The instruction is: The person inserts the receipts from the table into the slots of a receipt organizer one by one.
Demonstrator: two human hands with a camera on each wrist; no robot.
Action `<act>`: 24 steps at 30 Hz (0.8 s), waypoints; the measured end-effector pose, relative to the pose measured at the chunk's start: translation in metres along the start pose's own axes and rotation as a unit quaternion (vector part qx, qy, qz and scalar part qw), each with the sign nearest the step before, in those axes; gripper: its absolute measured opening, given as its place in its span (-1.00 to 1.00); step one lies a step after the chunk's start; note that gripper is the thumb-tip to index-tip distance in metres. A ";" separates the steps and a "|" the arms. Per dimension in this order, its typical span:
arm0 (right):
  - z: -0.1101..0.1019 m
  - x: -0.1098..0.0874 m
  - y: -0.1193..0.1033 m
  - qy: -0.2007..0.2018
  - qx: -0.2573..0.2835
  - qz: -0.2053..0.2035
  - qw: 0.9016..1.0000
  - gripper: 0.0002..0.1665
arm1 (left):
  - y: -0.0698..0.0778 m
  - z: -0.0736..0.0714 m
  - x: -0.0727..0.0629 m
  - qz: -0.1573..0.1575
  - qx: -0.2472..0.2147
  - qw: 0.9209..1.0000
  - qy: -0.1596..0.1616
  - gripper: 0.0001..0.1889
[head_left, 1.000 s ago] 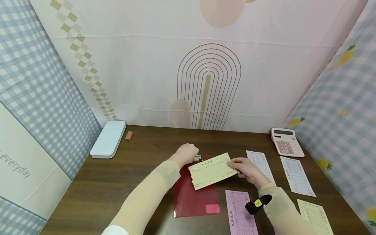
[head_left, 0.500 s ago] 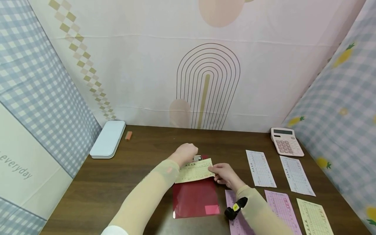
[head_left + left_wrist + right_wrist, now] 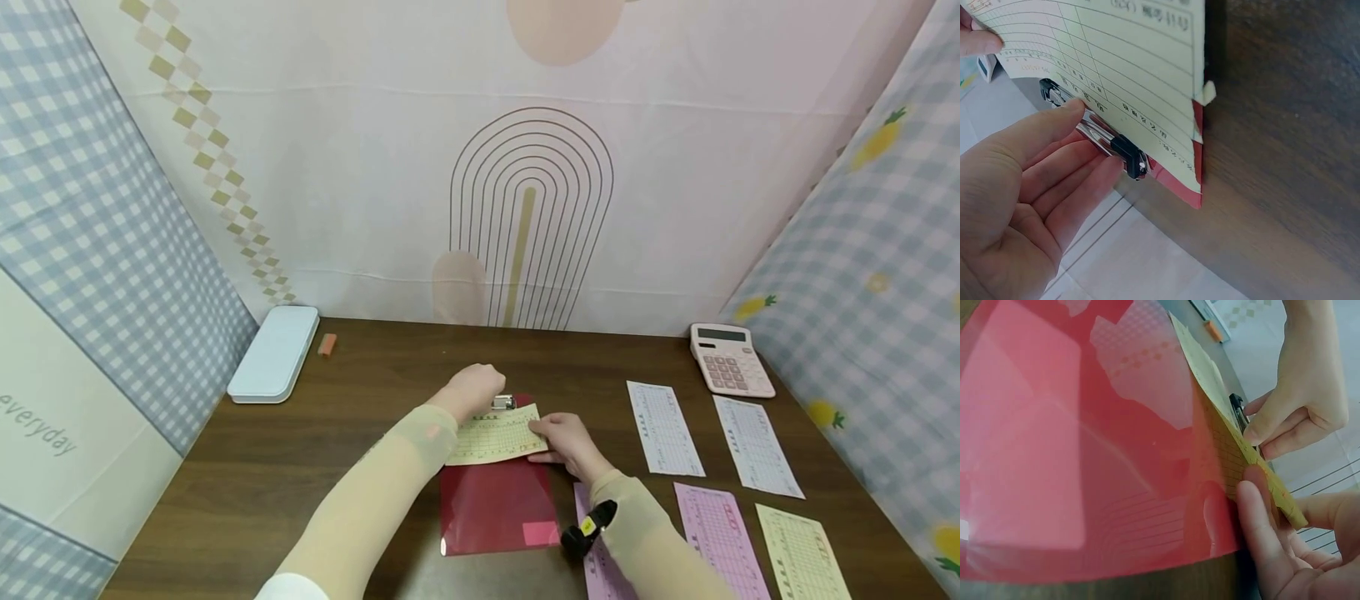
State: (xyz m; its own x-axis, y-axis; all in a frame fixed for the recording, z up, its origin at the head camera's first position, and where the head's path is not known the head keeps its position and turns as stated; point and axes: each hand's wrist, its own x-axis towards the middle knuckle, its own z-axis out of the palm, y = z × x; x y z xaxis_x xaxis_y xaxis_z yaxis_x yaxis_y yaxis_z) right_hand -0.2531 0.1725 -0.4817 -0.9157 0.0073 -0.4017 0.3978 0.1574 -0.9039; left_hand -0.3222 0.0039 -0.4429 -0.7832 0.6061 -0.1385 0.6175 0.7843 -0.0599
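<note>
A red clipboard [image 3: 498, 510] lies on the table in the head view, a pink label at its lower right corner. My left hand [image 3: 476, 390] is at its top edge. In the left wrist view that hand's thumb and fingers pinch the clip [image 3: 1127, 153], metal with black ends. A yellow printed slip [image 3: 491, 442] lies across the clipboard's upper part, its top edge right at the clip. My right hand [image 3: 568, 442] pinches the slip's right edge between thumb and fingers, and the paper bows slightly. From the right wrist, the slip [image 3: 1219, 394] shows nearly edge-on.
To the right lie two white slips [image 3: 666, 429], two pink slips [image 3: 722, 537] and a yellow slip [image 3: 804, 552]. A calculator [image 3: 731, 360] stands at the back right. At the back left are a pale blue case [image 3: 274, 354] and an orange eraser [image 3: 327, 345].
My right hand has brought the yellow slip leftward and down onto the clipboard's upper part, up to the clip. My left hand has stayed at the clip throughout.
</note>
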 end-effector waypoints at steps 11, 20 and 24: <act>0.003 0.002 -0.001 0.005 -0.010 -0.006 1.000 -0.76 | 0.001 -0.003 0.001 0.000 -0.019 1.000 -0.016 -0.94; 0.002 0.003 -0.001 0.003 -0.025 -0.001 1.000 -0.81 | -0.007 -0.002 0.003 0.020 -0.023 1.000 -0.003 -0.84; 0.003 0.004 -0.001 -0.001 -0.008 0.007 1.000 -0.79 | -0.011 -0.005 0.002 0.020 -0.034 0.999 -0.011 -0.63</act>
State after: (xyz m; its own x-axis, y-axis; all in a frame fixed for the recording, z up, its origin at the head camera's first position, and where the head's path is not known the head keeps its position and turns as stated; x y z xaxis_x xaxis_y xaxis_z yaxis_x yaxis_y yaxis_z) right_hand -0.2573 0.1697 -0.4830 -0.9098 0.0075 -0.4150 0.4099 0.1729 -0.8956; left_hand -0.3306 -0.0030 -0.4376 -0.7565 0.6339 -0.1609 0.6406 0.7678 0.0134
